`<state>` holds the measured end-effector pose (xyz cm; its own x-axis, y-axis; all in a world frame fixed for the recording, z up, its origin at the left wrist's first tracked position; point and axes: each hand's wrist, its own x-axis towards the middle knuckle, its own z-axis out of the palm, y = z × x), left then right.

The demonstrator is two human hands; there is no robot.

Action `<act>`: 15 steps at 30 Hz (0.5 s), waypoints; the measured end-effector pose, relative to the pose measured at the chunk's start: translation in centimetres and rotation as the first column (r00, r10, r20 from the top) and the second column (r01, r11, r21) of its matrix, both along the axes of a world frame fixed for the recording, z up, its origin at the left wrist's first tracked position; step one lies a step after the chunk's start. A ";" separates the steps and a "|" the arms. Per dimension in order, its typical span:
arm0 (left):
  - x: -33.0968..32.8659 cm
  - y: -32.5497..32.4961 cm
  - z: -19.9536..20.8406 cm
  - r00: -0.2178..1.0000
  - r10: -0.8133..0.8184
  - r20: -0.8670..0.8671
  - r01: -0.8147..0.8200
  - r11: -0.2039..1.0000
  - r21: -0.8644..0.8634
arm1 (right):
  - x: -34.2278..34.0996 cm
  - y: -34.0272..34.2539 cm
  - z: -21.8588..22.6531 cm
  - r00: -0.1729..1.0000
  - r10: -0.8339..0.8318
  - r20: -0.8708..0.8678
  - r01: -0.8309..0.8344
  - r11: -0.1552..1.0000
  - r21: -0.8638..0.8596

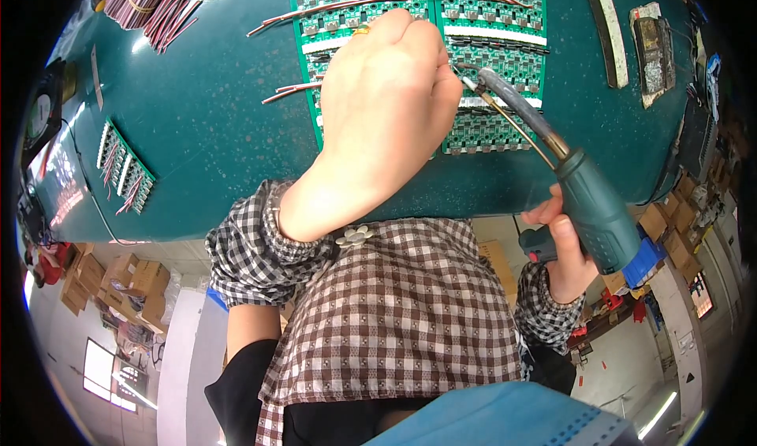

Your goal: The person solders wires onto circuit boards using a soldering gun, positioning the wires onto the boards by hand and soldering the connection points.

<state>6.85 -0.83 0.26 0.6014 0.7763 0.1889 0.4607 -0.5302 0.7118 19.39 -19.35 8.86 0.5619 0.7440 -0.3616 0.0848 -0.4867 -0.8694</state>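
My left hand [386, 99] is closed over the middle of a green circuit board panel [493, 138], its knuckles up and its fingertips hidden beneath it. What it pinches cannot be seen. In my right hand [564, 249] is a dark green soldering gun [603, 209] with a blue rear end, held by its grip. Its grey metal nozzle and thin brass feed tube slant up and left, so the tip lies right beside my left fingers. Red, white and black wires [331, 8] lie across the panel's upper part, and more wires [292, 93] stick out left of my hand.
Wire bundles [142, 0] lie at the far left of the green table mat [229, 130]. A smaller board [124, 168] with wires attached sits at the left. A long strip [607, 28] and a worn, stained block [653, 52] are at the right. Cardboard boxes [126, 284] stand on the floor.
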 end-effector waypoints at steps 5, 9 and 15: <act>0.0 0.0 0.1 1.000 0.006 0.002 -0.006 1.000 -0.016 | 0.0 -0.1 0.0 1.000 0.002 0.022 -0.002 1.000 -0.001; 0.0 0.0 0.0 1.000 0.004 0.000 -0.004 1.000 -0.009 | 0.0 -0.1 -0.1 1.000 0.011 0.029 -0.011 1.000 0.007; 0.0 -0.1 0.0 1.000 -0.002 0.003 0.002 1.000 -0.004 | -0.3 0.1 0.1 1.000 -0.025 0.009 0.025 1.000 -0.008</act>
<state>6.84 -0.89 0.23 0.6025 0.7757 0.1878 0.4572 -0.5283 0.7154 19.11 -19.21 8.94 0.5836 0.7266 -0.3626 0.0806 -0.4961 -0.8645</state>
